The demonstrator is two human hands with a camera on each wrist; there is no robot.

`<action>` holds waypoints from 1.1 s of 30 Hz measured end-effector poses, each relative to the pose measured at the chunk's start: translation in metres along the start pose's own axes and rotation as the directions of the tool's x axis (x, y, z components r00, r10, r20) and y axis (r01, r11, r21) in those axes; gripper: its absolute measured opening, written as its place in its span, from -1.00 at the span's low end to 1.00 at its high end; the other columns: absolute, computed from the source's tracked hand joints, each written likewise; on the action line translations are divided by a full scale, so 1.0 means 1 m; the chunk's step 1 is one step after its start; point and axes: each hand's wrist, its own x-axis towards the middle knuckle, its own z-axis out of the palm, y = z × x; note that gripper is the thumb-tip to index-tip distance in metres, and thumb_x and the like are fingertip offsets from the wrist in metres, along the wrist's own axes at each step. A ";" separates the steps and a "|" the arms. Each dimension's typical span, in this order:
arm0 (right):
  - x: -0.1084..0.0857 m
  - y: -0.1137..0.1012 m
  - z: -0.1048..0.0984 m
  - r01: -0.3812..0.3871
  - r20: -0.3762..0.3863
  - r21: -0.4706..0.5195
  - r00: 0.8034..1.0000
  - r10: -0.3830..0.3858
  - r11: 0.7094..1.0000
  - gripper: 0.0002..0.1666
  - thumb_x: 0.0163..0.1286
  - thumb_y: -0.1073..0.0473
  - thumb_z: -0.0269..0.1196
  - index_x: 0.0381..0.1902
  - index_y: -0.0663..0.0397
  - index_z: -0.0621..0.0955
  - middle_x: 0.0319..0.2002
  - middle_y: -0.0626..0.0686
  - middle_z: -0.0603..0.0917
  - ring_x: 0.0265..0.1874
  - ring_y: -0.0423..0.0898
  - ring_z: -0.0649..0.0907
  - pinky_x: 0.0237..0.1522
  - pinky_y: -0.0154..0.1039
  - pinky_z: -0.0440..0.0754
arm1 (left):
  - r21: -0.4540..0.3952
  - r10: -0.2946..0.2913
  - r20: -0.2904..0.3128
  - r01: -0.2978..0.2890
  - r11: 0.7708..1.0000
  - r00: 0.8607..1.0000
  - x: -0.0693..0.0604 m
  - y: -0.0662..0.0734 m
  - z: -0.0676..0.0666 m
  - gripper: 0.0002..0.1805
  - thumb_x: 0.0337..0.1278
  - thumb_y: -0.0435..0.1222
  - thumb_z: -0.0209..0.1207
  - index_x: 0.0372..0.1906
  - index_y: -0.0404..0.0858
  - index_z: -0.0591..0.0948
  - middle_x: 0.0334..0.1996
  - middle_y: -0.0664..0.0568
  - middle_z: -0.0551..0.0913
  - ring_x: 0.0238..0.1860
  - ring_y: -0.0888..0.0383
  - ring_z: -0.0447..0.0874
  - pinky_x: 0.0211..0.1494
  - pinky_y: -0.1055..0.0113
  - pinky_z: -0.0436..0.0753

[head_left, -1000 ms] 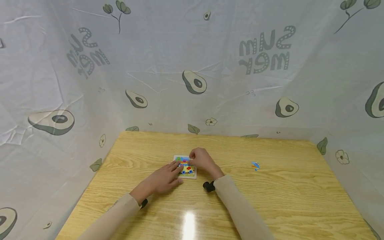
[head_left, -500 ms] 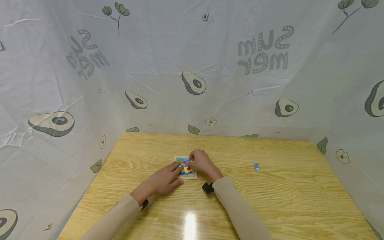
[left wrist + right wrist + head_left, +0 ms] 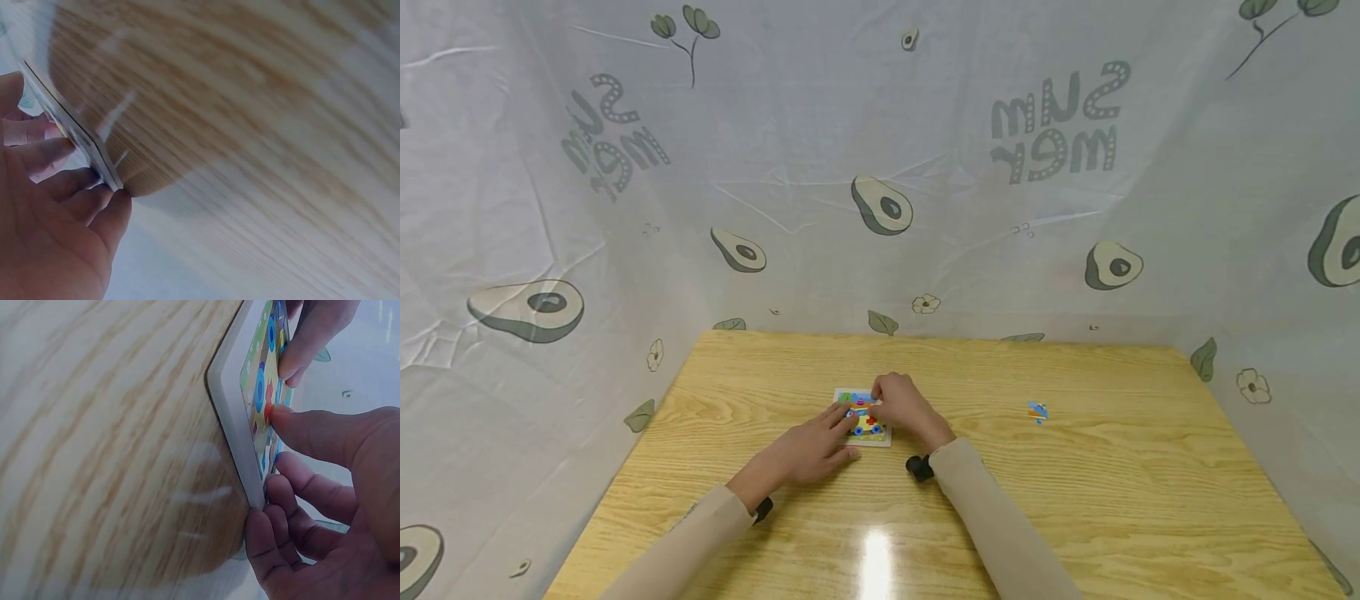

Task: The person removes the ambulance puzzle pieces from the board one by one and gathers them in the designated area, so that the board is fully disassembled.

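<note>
A small jigsaw puzzle with a yellow ambulance picture [image 3: 867,424] lies in a pale tray [image 3: 232,403] on the table. My left hand [image 3: 811,448] rests across the puzzle's left side, fingers fairly straight and thumb near the lower edge. At the upper right corner is my right hand [image 3: 912,410], its fingers curled. The right wrist view shows its thumb [image 3: 312,430] on the picture near the red cross and its other fingers at the tray's edge. Between thumb and index finger it pinches a puzzle piece, mostly hidden. One loose blue and orange puzzle piece [image 3: 1037,412] lies farther right.
The wooden table [image 3: 1097,483] extends around the puzzle, with a bright light reflection near its front. A pale curtain [image 3: 820,142] printed with avocados closes off the back and both sides. Black wrist cameras sit on both wrists.
The right thumb has shifted slightly inward over the picture's upper right part. My left hand stays where it was, and so does the loose piece.
</note>
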 end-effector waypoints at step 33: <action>-0.002 0.000 0.002 -0.004 -0.024 0.072 1.000 0.006 0.997 -0.83 0.34 0.29 0.41 -0.20 0.17 0.60 -0.34 0.03 0.61 -0.41 -0.11 0.52 -0.31 -0.28 0.52 | 0.023 -0.028 -0.011 0.028 0.999 1.000 0.004 0.001 0.002 -0.24 0.64 0.14 -0.06 0.65 -0.23 0.26 0.68 -0.22 0.15 0.71 -0.17 0.09 0.66 -0.07 0.36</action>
